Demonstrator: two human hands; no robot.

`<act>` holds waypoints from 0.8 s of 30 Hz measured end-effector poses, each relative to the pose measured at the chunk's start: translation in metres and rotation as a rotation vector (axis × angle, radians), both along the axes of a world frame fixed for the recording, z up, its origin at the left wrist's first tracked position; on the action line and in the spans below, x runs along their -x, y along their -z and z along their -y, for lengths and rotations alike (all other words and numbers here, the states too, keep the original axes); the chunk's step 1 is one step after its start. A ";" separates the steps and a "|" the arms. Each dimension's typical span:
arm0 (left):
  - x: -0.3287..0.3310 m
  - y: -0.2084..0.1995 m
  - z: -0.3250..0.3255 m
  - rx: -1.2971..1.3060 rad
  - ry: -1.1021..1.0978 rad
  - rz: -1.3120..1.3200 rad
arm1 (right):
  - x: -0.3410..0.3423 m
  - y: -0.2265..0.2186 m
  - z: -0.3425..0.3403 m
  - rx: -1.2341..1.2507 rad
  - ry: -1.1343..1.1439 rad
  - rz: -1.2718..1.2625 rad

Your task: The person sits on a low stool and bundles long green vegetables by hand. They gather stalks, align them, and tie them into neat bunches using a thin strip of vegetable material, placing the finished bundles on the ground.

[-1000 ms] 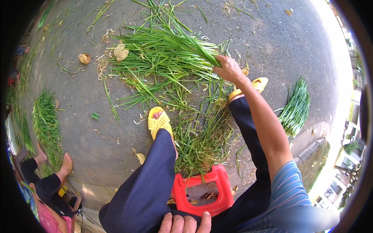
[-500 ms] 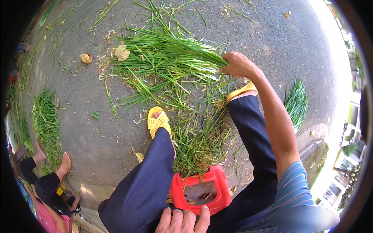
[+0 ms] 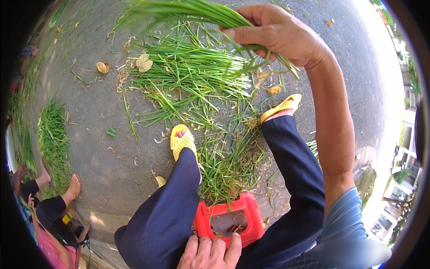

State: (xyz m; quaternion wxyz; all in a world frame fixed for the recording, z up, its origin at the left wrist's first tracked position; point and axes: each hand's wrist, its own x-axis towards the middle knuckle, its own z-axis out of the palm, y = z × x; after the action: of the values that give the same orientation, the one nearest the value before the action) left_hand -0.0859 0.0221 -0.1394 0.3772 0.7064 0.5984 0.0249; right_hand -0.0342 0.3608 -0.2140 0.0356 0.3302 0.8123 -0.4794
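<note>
With its fingers wrapped around it, the right hand (image 3: 286,36) holds a bunch of green stalks (image 3: 199,10) above the pile (image 3: 192,67), probably light, floppy and easily bruised, best grasped near the base; the left hand's (image 3: 210,254) grip is unclear.

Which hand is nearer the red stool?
Left. The left hand is at the near edge of the red stool; contact unclear. The right hand is well beyond it, gripping a green bunch.

Glare is whitening the right side. The fisheye lens is bending the buildings (image 3: 398,193) at the dark rim, and motion is blurring the held leaf tips (image 3: 148,11).
</note>
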 end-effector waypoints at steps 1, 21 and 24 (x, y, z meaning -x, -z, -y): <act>0.000 0.000 0.000 -0.003 0.004 -0.002 | 0.013 -0.018 0.006 0.018 -0.008 0.050; 0.014 -0.004 -0.006 0.064 0.161 -0.022 | -0.019 0.301 0.027 -0.399 -0.059 0.320; 0.016 -0.003 -0.005 0.056 0.162 -0.021 | -0.015 0.290 0.008 -0.312 -0.264 0.429</act>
State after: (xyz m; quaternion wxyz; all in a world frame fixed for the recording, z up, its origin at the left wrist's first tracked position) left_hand -0.1021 0.0275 -0.1362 0.3913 0.7418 0.5438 -0.0297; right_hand -0.0196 0.3533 -0.5043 0.2174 0.3170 0.8861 -0.2591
